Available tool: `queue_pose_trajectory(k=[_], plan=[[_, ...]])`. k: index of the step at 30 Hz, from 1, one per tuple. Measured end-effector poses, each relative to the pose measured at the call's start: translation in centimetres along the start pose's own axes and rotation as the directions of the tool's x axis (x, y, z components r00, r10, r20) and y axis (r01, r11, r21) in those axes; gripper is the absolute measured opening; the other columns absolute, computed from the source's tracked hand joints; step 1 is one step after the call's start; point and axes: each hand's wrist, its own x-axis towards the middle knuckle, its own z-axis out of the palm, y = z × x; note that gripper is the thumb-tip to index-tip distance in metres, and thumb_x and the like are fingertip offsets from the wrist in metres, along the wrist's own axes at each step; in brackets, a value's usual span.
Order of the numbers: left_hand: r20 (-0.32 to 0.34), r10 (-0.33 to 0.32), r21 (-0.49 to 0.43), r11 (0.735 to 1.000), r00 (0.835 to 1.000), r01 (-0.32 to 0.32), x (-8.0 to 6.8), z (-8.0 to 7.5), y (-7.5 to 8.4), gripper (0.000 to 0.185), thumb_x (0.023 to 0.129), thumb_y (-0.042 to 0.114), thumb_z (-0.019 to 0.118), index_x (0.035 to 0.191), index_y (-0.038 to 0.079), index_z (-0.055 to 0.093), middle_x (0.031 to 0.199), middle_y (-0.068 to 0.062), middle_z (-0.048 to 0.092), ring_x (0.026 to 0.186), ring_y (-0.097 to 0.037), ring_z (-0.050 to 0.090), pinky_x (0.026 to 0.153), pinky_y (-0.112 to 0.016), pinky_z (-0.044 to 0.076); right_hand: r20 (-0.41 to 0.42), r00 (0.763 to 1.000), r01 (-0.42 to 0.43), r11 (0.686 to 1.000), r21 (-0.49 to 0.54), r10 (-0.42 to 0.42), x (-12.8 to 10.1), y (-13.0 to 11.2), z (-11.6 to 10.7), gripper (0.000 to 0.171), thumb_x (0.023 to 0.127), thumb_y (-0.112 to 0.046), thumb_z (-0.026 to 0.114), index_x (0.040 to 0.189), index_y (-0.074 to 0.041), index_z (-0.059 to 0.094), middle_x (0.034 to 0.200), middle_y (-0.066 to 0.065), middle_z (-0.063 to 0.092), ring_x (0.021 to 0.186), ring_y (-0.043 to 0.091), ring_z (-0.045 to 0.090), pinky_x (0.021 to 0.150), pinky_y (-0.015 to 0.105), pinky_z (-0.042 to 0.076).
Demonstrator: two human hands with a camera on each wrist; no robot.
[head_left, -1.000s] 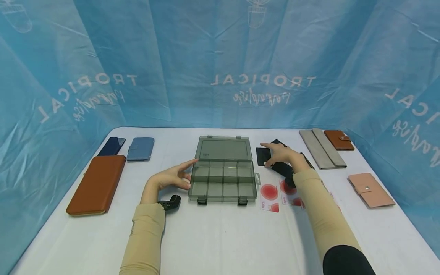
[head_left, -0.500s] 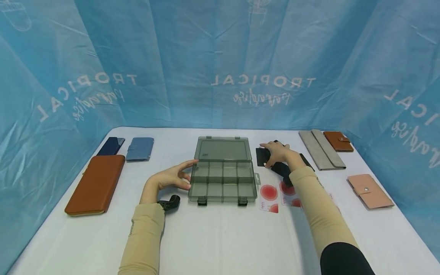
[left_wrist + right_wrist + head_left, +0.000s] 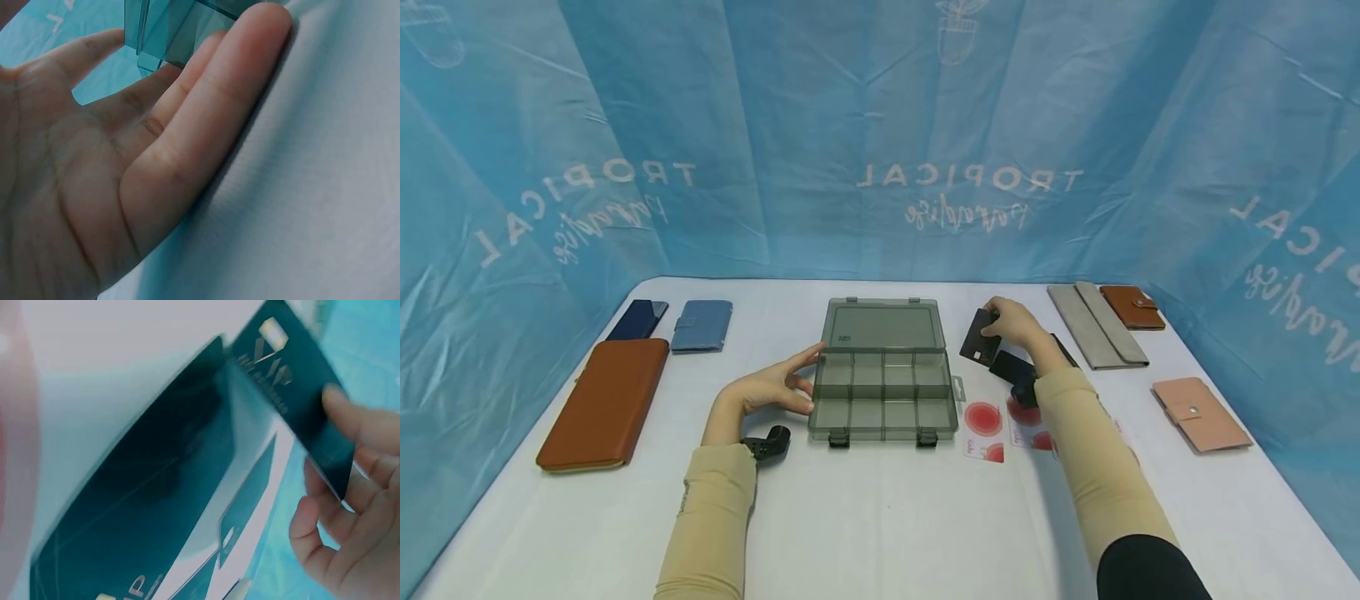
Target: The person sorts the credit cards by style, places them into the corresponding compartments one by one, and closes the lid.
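A person's right hand (image 3: 1011, 325) pinches a dark card (image 3: 979, 340) by its upper edge and holds it tilted, lifted off the white bench (image 3: 880, 517) — just to the right of an open smoky-grey compartment box (image 3: 883, 392). In the right wrist view the card (image 3: 300, 406) is gripped between thumb and fingertips (image 3: 340, 400), with gold lettering on its face and a second dark card (image 3: 144, 506) lying flat beneath it. The held card lies on the box's right flank, level with the hinge line between the box's lid, which lies flat behind it, and its tray; its long axis runs down and leftward toward the box. The right hand is plainly the nearer one — the box sits between the card and the left hand (image 3: 771, 387). That left hand holds nothing: its fingers are straight and spread, resting on their edge against the box's left wall, as the left wrist view shows with fingers (image 3: 206, 119) lying along the bench. Red-and-white cards (image 3: 985, 429) lie near the box's front right corner.
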Motion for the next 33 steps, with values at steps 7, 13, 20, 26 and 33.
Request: queue_pose_trajectory(k=[7,13,20,26,33], plan=[[-0.001,-0.021,-0.006,1.0,1.0,0.021,0.1,0.0,-0.2,0.108,0.075,0.005,0.075,0.15,0.03,0.001,0.154,-0.013,-0.003,0.094,-0.022,0.05,0.075,-0.033,0.052,-0.026,0.996,-0.084,0.984,0.16,0.089,-0.6,-0.5,-0.4,0.039,0.09,-0.004,0.047,0.128,0.004,0.046,0.124,0.026,0.048,0.085,0.034,0.052,0.071,0.042,0.046],[-0.008,-0.021,0.002,1.0,1.0,0.021,0.2,0.0,-0.1,0.108,0.074,0.007,0.076,0.15,0.029,0.002,0.154,-0.013,-0.002,0.094,-0.023,0.05,0.075,-0.033,0.052,-0.101,0.988,-0.097,0.983,0.156,0.113,-1.7,-2.3,-0.4,0.055,0.082,0.005,0.035,0.135,-0.005,0.044,0.132,0.023,0.044,0.063,0.021,0.037,0.054,0.029,0.031],[-0.015,-0.028,-0.012,1.0,1.0,0.028,0.2,0.2,0.1,0.108,0.074,0.009,0.077,0.15,0.03,0.003,0.154,-0.012,0.0,0.092,-0.022,0.05,0.075,-0.033,0.052,-0.212,0.967,-0.119,0.987,0.106,0.14,-3.0,-4.9,-0.6,0.048,0.085,-0.001,0.033,0.128,-0.01,0.051,0.12,0.021,0.054,0.068,0.026,0.042,0.054,0.031,0.031],[-0.003,-0.048,-0.026,0.999,0.999,0.048,0.1,0.5,0.0,0.112,0.073,0.005,0.077,0.149,0.033,0.0,0.154,-0.008,-0.002,0.089,-0.02,0.048,0.073,-0.032,0.051,-0.221,0.974,0.007,0.966,0.259,0.053,-4.5,-7.5,-0.1,0.034,0.09,-0.008,0.041,0.122,-0.01,0.055,0.126,0.023,0.049,0.1,0.037,0.051,0.077,0.046,0.043],[-0.019,-0.034,-0.012,0.999,0.999,0.034,0.1,0.2,0.2,0.11,0.073,0.007,0.077,0.15,0.031,0.002,0.154,-0.012,0.0,0.091,-0.021,0.048,0.073,-0.032,0.051,-0.157,0.985,0.12,0.922,0.368,-0.066,-4.8,-10.9,1.8,0.024,0.092,-0.012,0.048,0.115,-0.009,0.056,0.117,0.019,0.057,0.101,0.033,0.056,0.079,0.043,0.046]])
